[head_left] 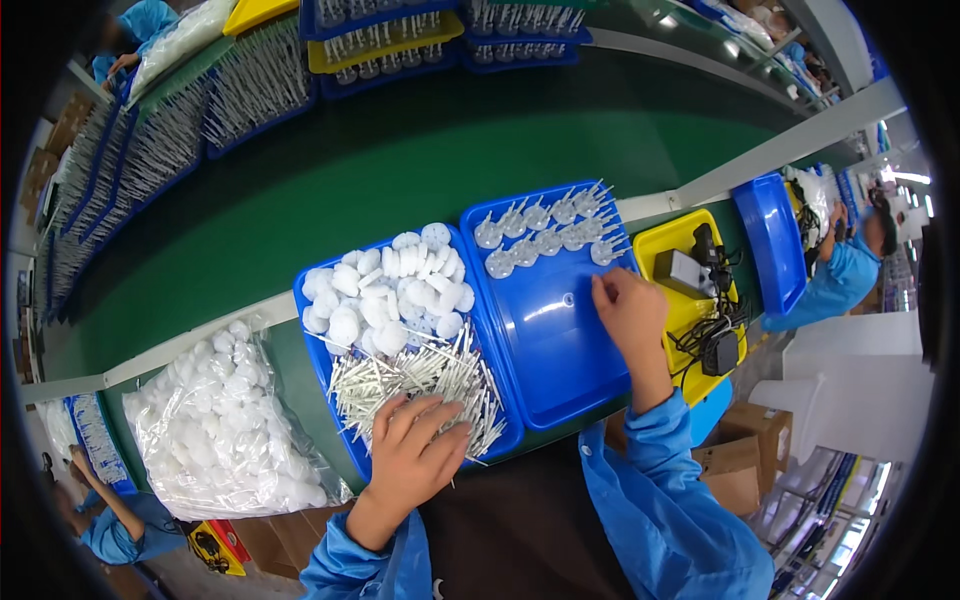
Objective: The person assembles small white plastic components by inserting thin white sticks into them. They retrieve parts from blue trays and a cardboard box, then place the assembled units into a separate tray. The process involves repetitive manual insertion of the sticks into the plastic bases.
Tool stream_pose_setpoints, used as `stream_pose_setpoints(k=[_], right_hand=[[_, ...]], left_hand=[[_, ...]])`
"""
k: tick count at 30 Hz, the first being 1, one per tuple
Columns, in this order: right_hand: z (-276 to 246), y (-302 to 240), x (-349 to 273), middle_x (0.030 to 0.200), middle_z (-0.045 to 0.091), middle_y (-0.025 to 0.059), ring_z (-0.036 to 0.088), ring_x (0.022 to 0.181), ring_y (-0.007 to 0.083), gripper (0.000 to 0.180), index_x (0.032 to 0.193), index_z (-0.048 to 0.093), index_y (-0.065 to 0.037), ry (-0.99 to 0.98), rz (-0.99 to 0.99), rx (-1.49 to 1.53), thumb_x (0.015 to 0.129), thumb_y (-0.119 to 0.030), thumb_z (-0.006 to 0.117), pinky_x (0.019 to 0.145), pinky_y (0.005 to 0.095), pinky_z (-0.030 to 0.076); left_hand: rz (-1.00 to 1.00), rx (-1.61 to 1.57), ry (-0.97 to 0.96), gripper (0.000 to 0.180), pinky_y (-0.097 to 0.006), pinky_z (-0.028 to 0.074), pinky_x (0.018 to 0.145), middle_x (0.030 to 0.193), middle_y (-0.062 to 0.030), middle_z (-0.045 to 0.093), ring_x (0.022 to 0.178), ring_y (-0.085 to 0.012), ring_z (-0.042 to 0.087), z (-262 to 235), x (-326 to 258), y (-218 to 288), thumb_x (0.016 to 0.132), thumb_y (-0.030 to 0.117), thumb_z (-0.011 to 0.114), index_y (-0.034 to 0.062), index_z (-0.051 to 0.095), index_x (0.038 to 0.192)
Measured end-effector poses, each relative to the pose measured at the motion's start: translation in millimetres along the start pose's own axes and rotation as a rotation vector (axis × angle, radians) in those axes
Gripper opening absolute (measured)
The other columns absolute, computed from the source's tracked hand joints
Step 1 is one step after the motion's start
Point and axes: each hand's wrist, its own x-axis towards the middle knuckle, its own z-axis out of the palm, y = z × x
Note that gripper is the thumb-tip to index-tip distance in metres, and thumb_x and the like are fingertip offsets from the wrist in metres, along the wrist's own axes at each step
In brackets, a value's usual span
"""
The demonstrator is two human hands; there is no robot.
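My left hand (415, 450) lies over a heap of thin whitish rods (350, 395) in the near half of a blue tray (513, 432). Its fingers are spread, with the tips among the rods. White round plastic discs (385, 290) fill the far half of that tray. Over a second blue tray (540, 360), my right hand (635, 315) has its fingers curled together in a pinch; whatever they hold, if anything, is hidden. Just beyond its fingertips sits a clear round piece with a rod (605, 250), at the near end of rows of similar pieces (535, 218).
To the left lies a clear bag of white discs (225, 430). A yellow tray (655, 240) with black cables and adapters (715, 350) stands at the right. Rod-filled trays (260, 95) line the far left of the green belt (420, 150). Co-workers sit at both sides.
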Motion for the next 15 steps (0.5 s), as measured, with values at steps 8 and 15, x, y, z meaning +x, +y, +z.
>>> stream_pose_setpoints(k=[8,15], right_hand=[[9.5,-20.4,-4.4,0.106,0.073,0.0111,0.074,0.097,0.0329,0.026,0.114,0.076,-0.010,0.049,-0.174,0.145,0.090,-0.020,0.082,0.082,0.0440,0.059],[7.1,-17.7,-5.4,0.126,0.069,0.0124,0.071,0.111,0.0351,0.044,0.132,0.072,-0.010,0.083,-0.124,0.117,0.091,-0.023,0.082,0.090,0.0453,0.061]], left_hand=[[0.104,0.275,-0.054,0.048,-0.063,0.034,0.124,0.147,-0.0108,0.061,0.147,-0.0357,0.049,37.7,131.3,-28.2,0.088,0.043,0.085,0.0158,0.078,0.128],[0.104,0.388,-0.106,0.050,-0.068,0.027,0.126,0.142,-0.0129,0.063,0.150,-0.0378,0.047,64.8,158.0,-46.6,0.090,0.053,0.081,0.0169,0.081,0.124]])
